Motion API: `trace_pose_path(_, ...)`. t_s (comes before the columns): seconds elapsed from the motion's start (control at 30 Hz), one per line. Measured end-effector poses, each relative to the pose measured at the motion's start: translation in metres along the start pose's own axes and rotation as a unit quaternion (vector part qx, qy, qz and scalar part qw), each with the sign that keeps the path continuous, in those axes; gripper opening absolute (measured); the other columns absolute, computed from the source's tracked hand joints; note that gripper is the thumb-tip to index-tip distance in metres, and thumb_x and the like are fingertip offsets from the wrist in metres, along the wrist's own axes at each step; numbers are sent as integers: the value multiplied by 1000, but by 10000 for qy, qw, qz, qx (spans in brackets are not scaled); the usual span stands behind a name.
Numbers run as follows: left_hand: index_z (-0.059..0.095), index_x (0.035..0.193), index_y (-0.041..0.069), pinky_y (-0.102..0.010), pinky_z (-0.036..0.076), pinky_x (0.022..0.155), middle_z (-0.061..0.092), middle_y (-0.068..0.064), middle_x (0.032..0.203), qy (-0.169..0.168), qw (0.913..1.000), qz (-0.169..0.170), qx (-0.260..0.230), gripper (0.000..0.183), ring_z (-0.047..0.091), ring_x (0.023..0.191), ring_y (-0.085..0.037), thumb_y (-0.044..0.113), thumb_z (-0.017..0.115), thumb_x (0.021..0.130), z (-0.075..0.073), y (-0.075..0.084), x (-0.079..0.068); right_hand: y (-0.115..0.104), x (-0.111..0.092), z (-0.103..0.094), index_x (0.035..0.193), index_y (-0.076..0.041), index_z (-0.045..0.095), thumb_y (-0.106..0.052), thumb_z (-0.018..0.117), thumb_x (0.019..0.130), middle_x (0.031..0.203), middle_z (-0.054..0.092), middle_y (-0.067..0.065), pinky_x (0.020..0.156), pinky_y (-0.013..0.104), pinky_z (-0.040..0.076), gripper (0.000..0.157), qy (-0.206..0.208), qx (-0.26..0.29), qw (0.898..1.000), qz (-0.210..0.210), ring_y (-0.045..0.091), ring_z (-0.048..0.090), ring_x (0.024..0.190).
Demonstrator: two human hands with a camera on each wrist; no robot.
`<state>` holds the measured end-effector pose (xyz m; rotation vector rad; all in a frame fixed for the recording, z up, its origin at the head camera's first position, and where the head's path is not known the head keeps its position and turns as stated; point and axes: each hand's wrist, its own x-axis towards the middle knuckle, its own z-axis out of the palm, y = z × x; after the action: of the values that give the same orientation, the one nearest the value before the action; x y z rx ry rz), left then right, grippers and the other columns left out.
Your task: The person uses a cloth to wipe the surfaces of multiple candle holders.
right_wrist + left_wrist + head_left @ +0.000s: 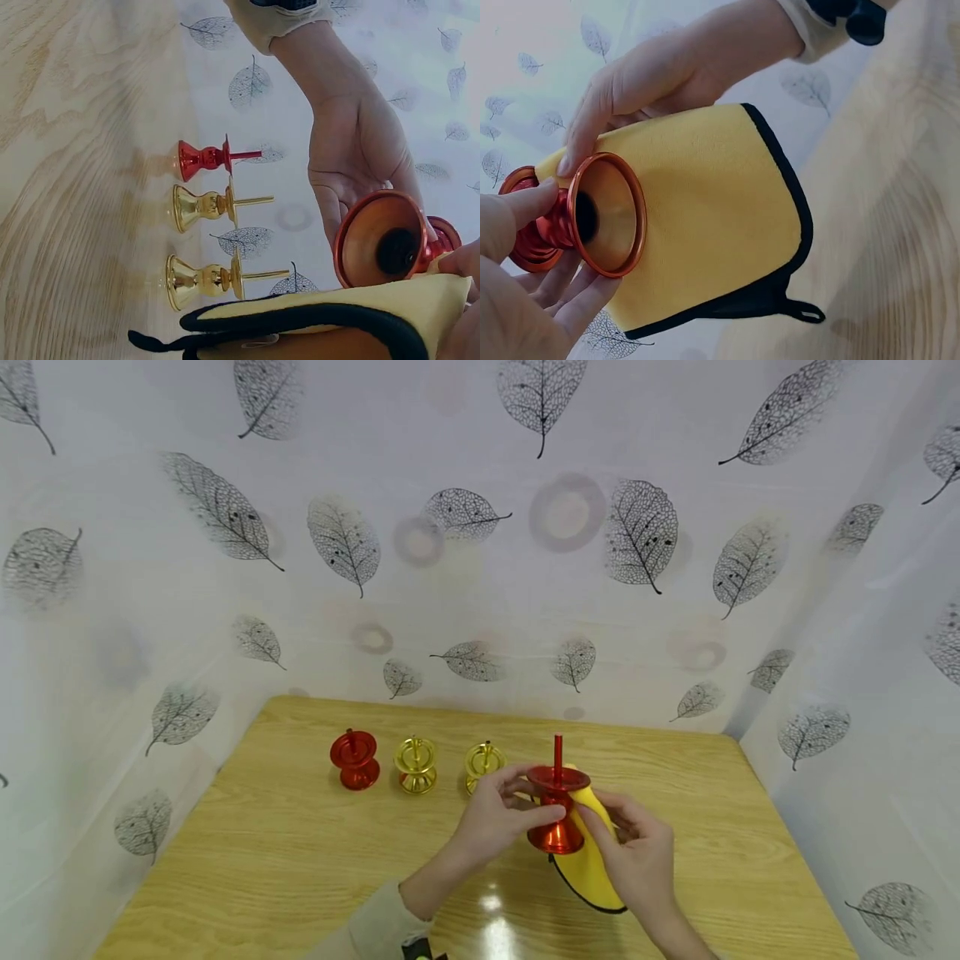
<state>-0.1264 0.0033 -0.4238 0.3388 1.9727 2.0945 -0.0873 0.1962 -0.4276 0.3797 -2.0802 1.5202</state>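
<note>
Left hand [492,817] grips red holder [557,837]; right hand [639,852] pinches yellow cloth [591,875]. Beyond left hand: two gold holders [416,767], second red holder [358,775], table edge [450,719].

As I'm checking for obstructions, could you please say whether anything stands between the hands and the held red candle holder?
Only the yellow cloth is visible between the right hand and the candle holder; the left hand grips it directly.

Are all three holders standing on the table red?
No: the left holder is red, but the middle holder and right holder are gold.
</note>
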Motion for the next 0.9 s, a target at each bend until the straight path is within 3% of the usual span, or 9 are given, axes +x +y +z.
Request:
trace_pose_path(0.17, 66, 139, 9, -28, 64, 82, 78, -12, 114, 131, 9994, 78, 326, 59, 73, 90, -16, 20, 89, 86, 2, -5, 1, 0, -4, -3, 106, 1, 79, 19, 77, 81, 100, 81, 17, 68, 12, 60, 31, -13, -529, 9980, -350, -9, 74, 96)
trace_pose_path(0.37, 68, 136, 10, -24, 62, 81, 77, -11, 114, 248, 9978, 322, 515, 57, 72, 91, -15, 19, 90, 84, 6, -9, 2, 1, -5, -12, 105, -1, 80, 18, 78, 82, 99, 81, 14, 69, 13, 61, 29, -113, -646, 9978, -123, -9, 74, 94)
trace_pose_path(0.6, 69, 134, 15, -25, 63, 80, 78, -10, 115, 423, 9958, 580, 562, 54, 72, 90, -13, 18, 90, 84, 14, -15, 2, 1, -4, -24, 104, 0, 80, 17, 79, 80, 98, 81, 20, 73, 9, 59, 29, -228, -1050, 9940, -185, -15, 70, 96)
trace_pose_path(0.9, 67, 135, 12, -28, 63, 87, 77, -11, 119, 718, 9944, 659, 405, 54, 73, 99, -16, 16, 88, 85, 15, -30, 11, 1, 1, -47, 104, -6, 83, 9, 84, 81, 99, 82, 0, 73, 5, 56, 27, -52, -1554, 9876, 199, -18, 69, 92)
